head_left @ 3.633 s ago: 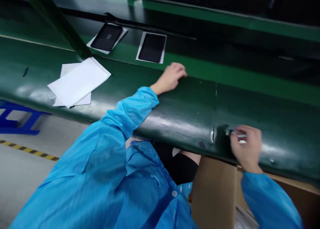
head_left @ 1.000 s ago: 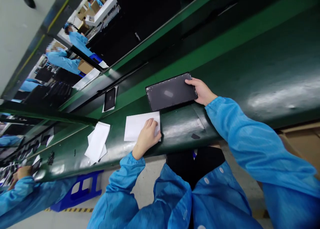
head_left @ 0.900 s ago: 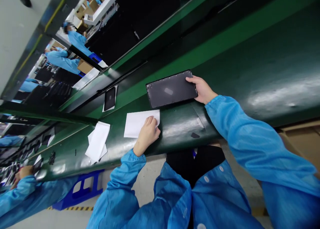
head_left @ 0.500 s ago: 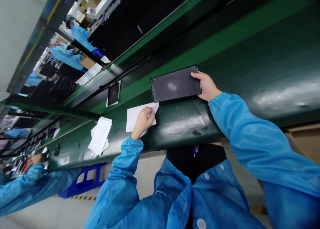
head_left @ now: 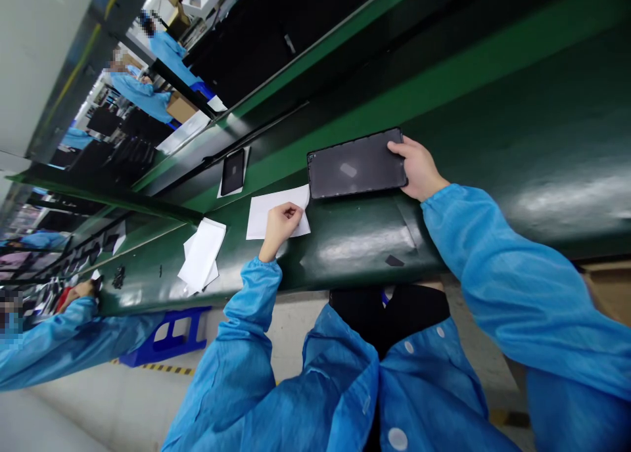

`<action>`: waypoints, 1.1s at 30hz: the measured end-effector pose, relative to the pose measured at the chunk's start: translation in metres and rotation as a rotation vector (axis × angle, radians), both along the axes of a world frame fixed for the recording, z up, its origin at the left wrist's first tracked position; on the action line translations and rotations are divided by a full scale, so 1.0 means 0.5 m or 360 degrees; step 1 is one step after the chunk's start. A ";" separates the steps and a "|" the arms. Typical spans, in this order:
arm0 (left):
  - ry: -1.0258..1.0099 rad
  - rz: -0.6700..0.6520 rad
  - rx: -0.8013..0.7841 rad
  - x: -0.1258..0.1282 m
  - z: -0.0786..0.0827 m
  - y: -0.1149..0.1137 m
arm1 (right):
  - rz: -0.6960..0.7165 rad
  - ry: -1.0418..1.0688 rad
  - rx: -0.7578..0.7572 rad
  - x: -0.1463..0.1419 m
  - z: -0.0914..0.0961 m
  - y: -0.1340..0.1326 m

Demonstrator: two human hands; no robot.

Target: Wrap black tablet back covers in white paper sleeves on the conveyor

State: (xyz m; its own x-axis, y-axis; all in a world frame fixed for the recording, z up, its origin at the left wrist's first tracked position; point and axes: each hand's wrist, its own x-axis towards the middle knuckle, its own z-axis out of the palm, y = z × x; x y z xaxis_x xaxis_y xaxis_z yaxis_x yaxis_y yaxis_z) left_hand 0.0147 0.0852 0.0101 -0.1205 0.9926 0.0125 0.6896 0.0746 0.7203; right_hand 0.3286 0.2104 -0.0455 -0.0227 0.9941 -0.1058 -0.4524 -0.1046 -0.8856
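A black tablet casing (head_left: 357, 165) is held at its right end by my right hand (head_left: 419, 168), thumb on its face and fingers behind. It is tilted above the bench, with a small camera cutout at its upper left corner and a pale patch in its middle. To the left, my left hand (head_left: 283, 227) is closed in a pinch at the right edge of a white paper sheet (head_left: 261, 215), which lies on the bench and curls up beside the fingertips. The casing's left end is close to the paper's upper right corner.
Farther left lies a stack of white sheets (head_left: 203, 255). A smaller dark panel (head_left: 233, 171) rests on white paper behind. A dark flat scrap (head_left: 394, 261) is near the front edge of the green bench (head_left: 355, 242). A co-worker's hand (head_left: 79, 293) is at far left, above a blue stool (head_left: 172, 337).
The view has shifted slightly. My left fingers have drawn into a tighter pinch at the paper's edge. My right hand still holds the casing in much the same pose.
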 end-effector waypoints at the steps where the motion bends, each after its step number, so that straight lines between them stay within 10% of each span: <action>1: -0.0058 0.0013 -0.0036 0.002 0.000 0.001 | -0.0007 -0.0028 0.0021 -0.001 -0.004 0.000; 19: -0.0232 0.0257 0.0273 0.063 -0.006 0.040 | 0.0369 -0.0258 0.0137 -0.047 0.021 -0.065; 33: -0.0644 -0.0274 0.0276 0.218 0.008 0.064 | 0.0893 -0.0227 0.0072 -0.035 0.042 -0.087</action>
